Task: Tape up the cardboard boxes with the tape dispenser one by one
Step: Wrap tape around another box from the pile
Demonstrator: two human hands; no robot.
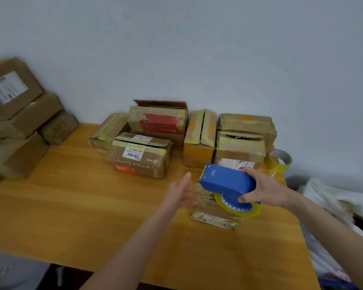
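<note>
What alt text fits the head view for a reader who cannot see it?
The right hand grips a blue tape dispenser above a small cardboard box on a wooden table, the open left hand beside it. More boxes stand along the wall, a loose tape roll at right.

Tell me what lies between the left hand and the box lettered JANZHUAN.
Only bare table separates the left hand and the box, in the head view.
</note>
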